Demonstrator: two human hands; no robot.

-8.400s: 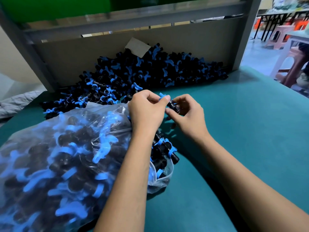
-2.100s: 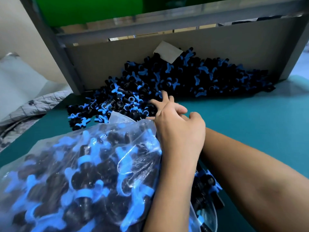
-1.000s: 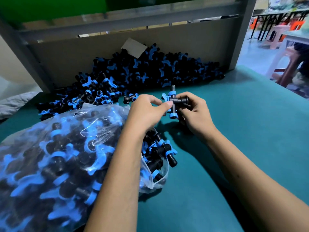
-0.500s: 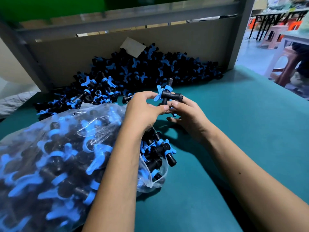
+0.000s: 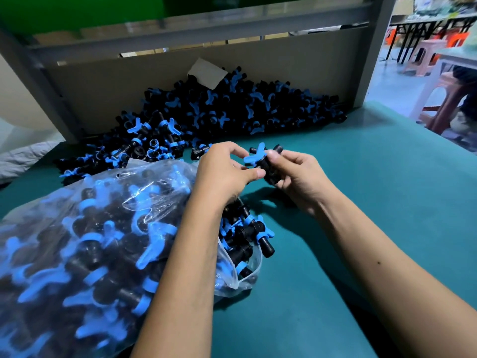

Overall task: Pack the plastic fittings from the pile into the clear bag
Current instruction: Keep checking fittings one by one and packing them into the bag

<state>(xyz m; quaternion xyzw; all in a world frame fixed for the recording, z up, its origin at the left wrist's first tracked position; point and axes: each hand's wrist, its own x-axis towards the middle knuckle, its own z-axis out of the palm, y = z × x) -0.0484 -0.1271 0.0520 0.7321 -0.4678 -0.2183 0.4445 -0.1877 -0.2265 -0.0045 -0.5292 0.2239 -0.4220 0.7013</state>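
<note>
A pile of black fittings with blue wing handles lies against the back board of the teal table. A clear bag, stuffed with the same fittings, lies at the near left with its mouth toward the middle; several fittings poke out of it. My right hand grips one black and blue fitting above the table, just beyond the bag's mouth. My left hand pinches the same fitting from the left, its forearm lying over the bag.
A grey metal frame with a cardboard back panel closes off the far side. A scrap of cardboard rests on top of the pile. Stools and tables stand beyond the table's right edge.
Both hands have turned the fitting and drawn it a little lower between them; my right fingers now wrap around its body. The bag and pile have not moved.
</note>
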